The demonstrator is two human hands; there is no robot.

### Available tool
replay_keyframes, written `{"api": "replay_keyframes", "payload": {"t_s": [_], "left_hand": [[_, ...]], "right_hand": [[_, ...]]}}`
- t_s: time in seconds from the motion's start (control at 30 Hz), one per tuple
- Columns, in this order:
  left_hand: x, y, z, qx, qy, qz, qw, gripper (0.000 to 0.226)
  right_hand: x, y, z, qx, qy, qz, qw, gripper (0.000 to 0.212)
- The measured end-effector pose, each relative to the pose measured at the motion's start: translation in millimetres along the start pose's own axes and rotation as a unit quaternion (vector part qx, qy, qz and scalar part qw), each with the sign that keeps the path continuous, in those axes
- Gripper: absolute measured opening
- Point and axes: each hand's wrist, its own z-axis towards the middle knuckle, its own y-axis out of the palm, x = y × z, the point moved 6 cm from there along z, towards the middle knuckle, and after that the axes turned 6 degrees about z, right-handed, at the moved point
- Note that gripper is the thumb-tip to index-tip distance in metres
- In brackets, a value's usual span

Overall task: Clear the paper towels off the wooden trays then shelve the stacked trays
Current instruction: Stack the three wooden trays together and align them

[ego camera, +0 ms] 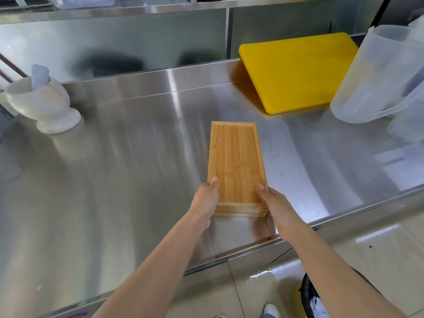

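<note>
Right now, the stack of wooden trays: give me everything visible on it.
The stack of wooden trays is light bamboo-like wood, rectangular, each with a low raised rim. Three or four layers show at the near end, edges aligned. The top tray is bare, no paper towel on it. The stack lies roughly level, long axis pointing away, over the steel counter. The left hand and right hand grip its near corners, thumbs on top.

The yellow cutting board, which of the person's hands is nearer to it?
Right. The right hand grips the near right corner of the stacked wooden trays, on the side toward the yellow cutting board. The left hand grips the near left corner, farther away.
</note>
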Motion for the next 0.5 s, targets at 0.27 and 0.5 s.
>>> {"api": "replay_keyframes", "payload": {"t_s": [0.27, 0.5], "left_hand": [[-1, -21, 13, -0.003, -0.035, -0.049, 0.998, 0.078], [-2, -28, -1, -0.124, -0.073, -0.052, 0.988, 0.025]], "right_hand": [[-8, -10, -4, 0.007, 0.009, 0.016, 1.000, 0.049], [-8, -19, -17, 0.003, -0.011, 0.023, 1.000, 0.040]]}}
